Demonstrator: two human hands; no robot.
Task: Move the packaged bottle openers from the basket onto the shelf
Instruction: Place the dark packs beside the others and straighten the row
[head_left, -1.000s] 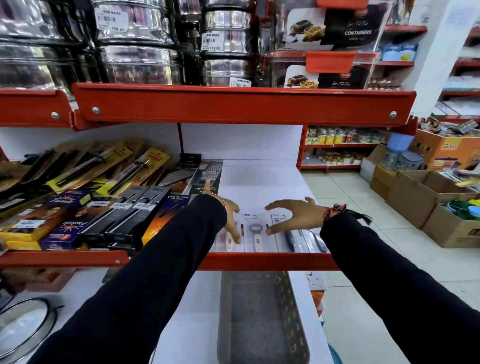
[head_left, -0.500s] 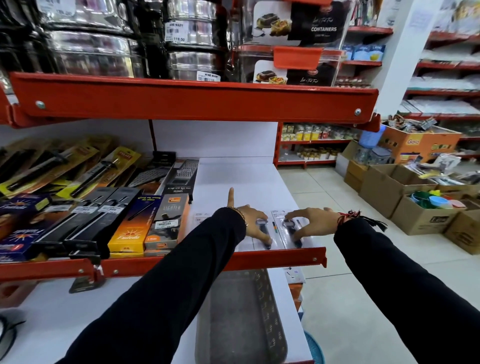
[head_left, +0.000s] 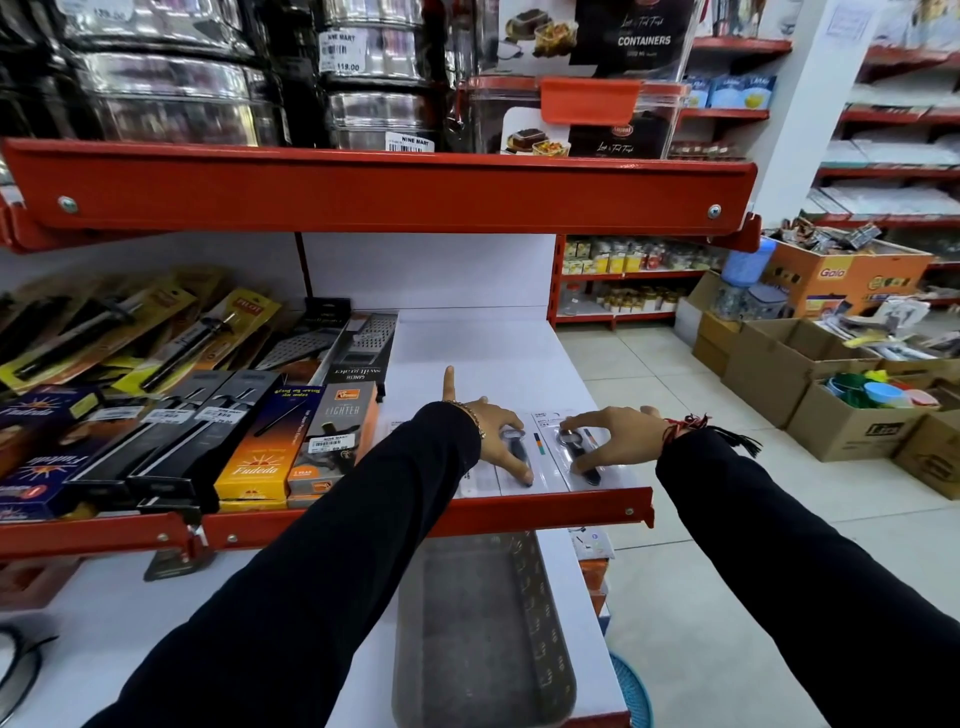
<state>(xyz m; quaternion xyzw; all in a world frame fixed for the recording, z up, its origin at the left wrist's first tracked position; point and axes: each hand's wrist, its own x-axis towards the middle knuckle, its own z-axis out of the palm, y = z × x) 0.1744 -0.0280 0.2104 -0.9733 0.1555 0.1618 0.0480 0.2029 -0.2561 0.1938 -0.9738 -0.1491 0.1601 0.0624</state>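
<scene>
Hands are both down on the white shelf board with the red metal front lip (head_left: 550, 506), spread flat rather than clenched. The left hand (head_left: 498, 434) presses its thumb and fingers on a clear, white-backed blister pack holding a dark-handled bottle opener (head_left: 519, 457), with one finger sticking up toward the back of the shelf. The right hand (head_left: 610, 434) arches over a second pack of the same kind (head_left: 584, 457), fingertips resting on the opener inside; whether it pinches the pack or only steadies it I cannot tell. The two packs lie side by side between the hands, just behind the lip, and a further pack edge shows to the left of the left hand.

Below and nearer than the hands sits the long grey perforated plastic basket (head_left: 545, 649), which looks empty from this angle, though the left sleeve hides part of it.

Judging by that, the step in hand is the final straightening of the packs already on the shelf. The next move probably calls for squaring the cards against each other and the lip, then lifting both hands straight off so nothing slides, followed by a check of the basket's hidden end.
</scene>
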